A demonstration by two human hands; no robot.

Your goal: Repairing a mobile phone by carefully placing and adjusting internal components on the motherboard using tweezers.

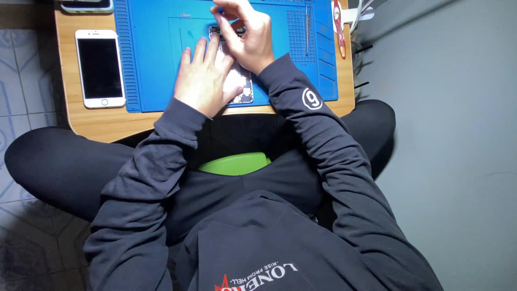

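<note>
The opened phone [238,81] lies on the blue mat [156,64], its long axis running away from the person, bottom end nearest the bench [107,121] edge. The left hand [203,78] rests flat on its lower half, fingers spread, pinning it rather than clutching. The right hand [245,33] sits at the far end, its grip pinched around a small blue-tipped tool [221,9], probably a screwdriver, though little of it shows. I count 1 opened phone, 1 whole white phone [99,67] left of the mat, and 2 hands.
</note>
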